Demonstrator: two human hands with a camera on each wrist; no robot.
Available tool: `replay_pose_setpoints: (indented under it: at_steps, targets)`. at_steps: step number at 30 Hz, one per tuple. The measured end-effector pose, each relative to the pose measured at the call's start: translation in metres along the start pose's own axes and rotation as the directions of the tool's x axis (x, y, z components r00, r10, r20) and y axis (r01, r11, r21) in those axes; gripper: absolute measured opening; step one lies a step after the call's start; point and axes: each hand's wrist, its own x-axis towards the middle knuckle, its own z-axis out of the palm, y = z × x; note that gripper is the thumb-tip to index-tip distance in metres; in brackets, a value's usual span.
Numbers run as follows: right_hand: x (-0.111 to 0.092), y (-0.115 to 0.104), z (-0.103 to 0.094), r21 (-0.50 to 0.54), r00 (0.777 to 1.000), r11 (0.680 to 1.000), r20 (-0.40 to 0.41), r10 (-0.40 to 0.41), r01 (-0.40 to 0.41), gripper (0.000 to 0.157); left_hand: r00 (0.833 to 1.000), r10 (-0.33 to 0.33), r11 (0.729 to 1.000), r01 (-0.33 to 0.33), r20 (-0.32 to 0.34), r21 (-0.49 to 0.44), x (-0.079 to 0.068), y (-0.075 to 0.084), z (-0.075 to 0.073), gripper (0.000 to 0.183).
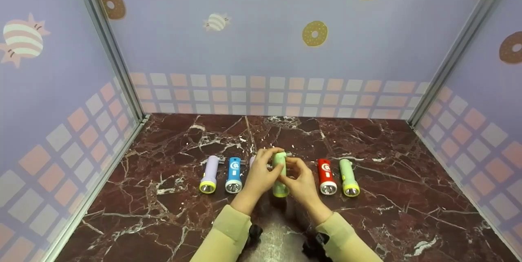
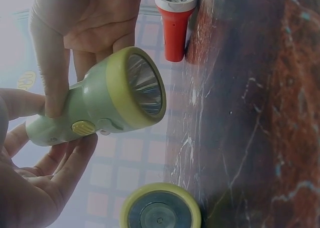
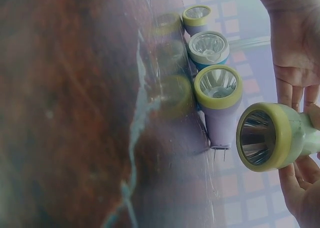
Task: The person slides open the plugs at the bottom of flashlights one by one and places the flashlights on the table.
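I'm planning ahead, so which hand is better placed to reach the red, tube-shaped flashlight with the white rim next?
Probably the right hand: the red flashlight lies on that side, farther from the left hand. Both grip a pale green, yellow-rimmed flashlight, so the right would have to release first.

The held green flashlight (image 2: 95, 101) is looking like smooth plastic with a soft sheen, its yellow switch (image 2: 83, 128) showing raised ribs. Inside the head, its reflector (image 2: 145, 87) is shining mirror-bright, like polished metal. The red flashlight (image 1: 326, 176) and blue flashlight (image 1: 234, 173) are appearing as smooth plastic. The nearest purple flashlight (image 3: 222, 125) is ending in thin, metallic-looking prongs (image 3: 219, 155). The worktop (image 1: 155, 221) is resembling polished, veined marble, glossily reflecting. Matt cloth is forming the sleeves (image 1: 229, 223); the corner posts (image 1: 112, 46) are looking like dull metal.
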Motion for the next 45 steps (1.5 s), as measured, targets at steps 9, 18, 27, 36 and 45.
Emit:
replay_pose_setpoints:
  at_steps: [9, 18, 27, 36, 45]
  targets:
    - [0.0, 0.0013, -0.0003, 0.018, 1.0, 1.0, 0.007, 0.014, -0.014, 0.045, 1.0, -0.01, 1.0, 0.01, 0.003, 0.028, 0.0003, 0.0, 0.0003, 0.037]
    - [0.0006, 0.0021, 0.0, 0.011, 1.0, 1.0, -0.017, 0.011, -0.011, 0.046, 1.0, -0.029, 0.999, 0.029, 0.013, -0.016, 0.0012, 0.001, -0.0005, 0.047]
    - [0.0016, 0.0046, -0.0007, 0.023, 0.998, 1.0, -0.061, 0.013, -0.012, 0.045, 0.996, -0.077, 0.991, 0.081, 0.038, -0.102, 0.0021, 0.0001, 0.0025, 0.057]
    - [0.0012, 0.0043, -0.0003, 0.008, 0.995, 1.0, -0.097, 0.004, -0.003, 0.046, 0.995, -0.081, 0.984, 0.089, 0.057, -0.153, -0.0005, 0.0001, 0.0049, 0.058]
    - [0.0012, 0.004, -0.0005, -0.017, 0.994, 1.0, -0.11, -0.001, -0.001, 0.047, 0.988, -0.133, 0.961, 0.148, 0.079, -0.233, 0.0003, -0.0011, 0.0048, 0.057]
